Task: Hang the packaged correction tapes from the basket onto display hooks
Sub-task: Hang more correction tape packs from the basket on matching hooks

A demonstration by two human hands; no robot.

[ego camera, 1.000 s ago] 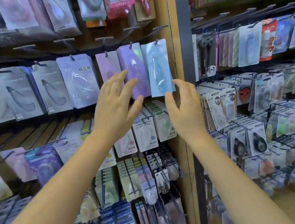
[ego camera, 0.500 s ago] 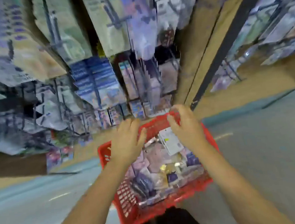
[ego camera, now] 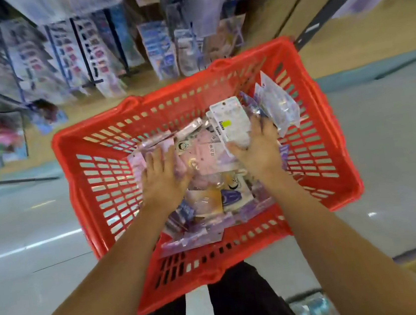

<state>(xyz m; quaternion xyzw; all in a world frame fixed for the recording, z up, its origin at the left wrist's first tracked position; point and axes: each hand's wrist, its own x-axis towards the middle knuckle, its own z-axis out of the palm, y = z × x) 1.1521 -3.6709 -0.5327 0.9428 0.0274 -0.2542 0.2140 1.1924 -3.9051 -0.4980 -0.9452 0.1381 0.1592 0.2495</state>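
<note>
Reaching into the basket (ego camera: 77, 156), the right hand (ego camera: 260, 148) curls round a white pack (ego camera: 232, 126) near its far right corner while the left hand (ego camera: 163, 175) lies flat on the pile (ego camera: 214, 198); best lift one pack clear by its top.

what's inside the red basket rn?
The red basket holds a loose pile of packaged correction tapes. Left hand rests on the pile; right hand grips a white pack. Lower layers and the basket floor are covered.
</note>
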